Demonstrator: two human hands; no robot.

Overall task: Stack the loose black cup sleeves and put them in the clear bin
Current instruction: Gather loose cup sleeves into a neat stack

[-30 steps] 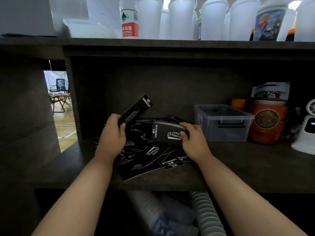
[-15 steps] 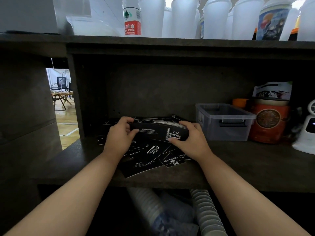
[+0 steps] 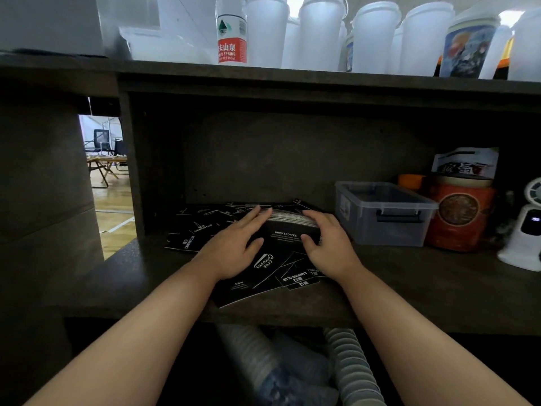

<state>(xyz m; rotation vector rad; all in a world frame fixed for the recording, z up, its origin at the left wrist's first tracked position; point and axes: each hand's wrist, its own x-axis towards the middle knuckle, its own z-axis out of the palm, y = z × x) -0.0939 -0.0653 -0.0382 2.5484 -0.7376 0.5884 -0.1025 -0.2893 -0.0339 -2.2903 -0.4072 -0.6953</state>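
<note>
Two hands are being pressed to a stack (image 3: 288, 230) lettered "DRINK&COFFEE": left hand (image 3: 234, 244) flat-fingered at its left, right hand (image 3: 328, 241) clasping its right; bin (image 3: 383, 213) right.

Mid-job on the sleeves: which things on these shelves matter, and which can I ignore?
Job:
stack of black sleeves, held by right hand
left hand
loose black sleeves
clear bin

Ignore:
orange canister
white fan
water bottle
white cups
</note>
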